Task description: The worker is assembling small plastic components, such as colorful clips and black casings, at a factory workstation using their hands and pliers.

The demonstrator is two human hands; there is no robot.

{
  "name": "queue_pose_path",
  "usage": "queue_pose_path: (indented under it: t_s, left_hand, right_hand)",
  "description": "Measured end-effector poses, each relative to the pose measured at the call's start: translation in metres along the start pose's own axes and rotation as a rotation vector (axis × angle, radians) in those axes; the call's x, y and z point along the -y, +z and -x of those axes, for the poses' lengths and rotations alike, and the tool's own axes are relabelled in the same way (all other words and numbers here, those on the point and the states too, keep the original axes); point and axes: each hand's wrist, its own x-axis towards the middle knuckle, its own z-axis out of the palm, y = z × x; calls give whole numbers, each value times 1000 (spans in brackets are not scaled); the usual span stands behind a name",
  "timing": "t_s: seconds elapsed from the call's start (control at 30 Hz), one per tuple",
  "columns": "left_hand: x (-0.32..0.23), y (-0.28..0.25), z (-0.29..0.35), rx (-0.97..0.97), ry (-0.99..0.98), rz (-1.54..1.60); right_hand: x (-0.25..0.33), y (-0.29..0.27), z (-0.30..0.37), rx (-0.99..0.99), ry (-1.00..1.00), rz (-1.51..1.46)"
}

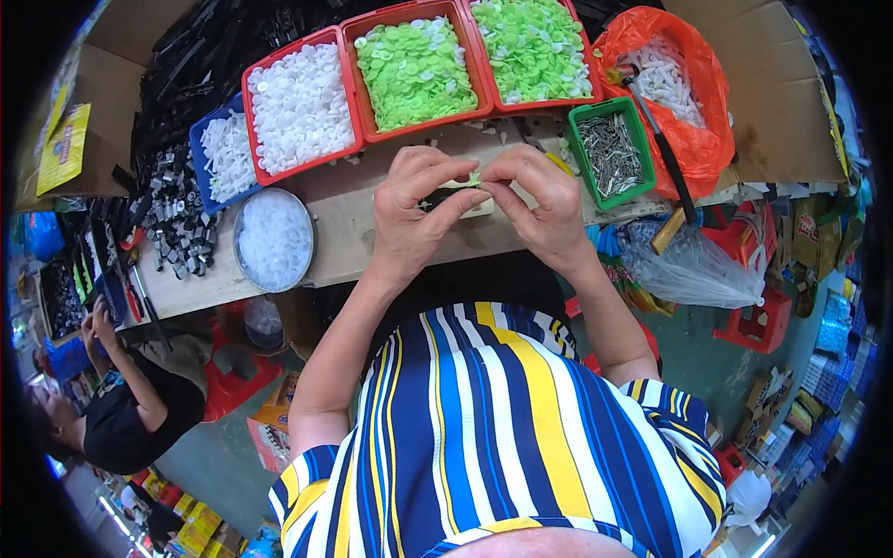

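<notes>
My left hand [409, 209] and my right hand [547, 205] meet above the middle of the workbench. Pinched between their fingertips is a small light-green plastic piece [474, 178], partly hidden by the fingers. Just beneath, a pale block with a dark part [479, 207] rests on the bench, mostly covered by my hands. Beyond them stand red bins of small plastic pieces: a white-filled bin [302, 102], a green-filled middle bin [416, 70] and another green-filled bin [530, 54]. A green tray of metal pins [609, 153] lies close to my right hand.
On the left are a blue bin of white parts [226, 153], a round tub of clear pieces [273, 239] and heaped black parts [181, 209]. A hammer [665, 149] leans by an orange bag of white parts [670, 84]. Another person [130, 400] sits at the left.
</notes>
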Motion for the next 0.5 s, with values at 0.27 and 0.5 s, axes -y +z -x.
queue_pose_path:
  t_s: [0.27,0.5]
  left_hand:
    - [8,-32,31,-14,208,-537]
    - [17,-27,52,37,290,-674]
  right_hand:
    - [-12,27,9,135,-60,212]
    - [-16,43,9,180,-85,297]
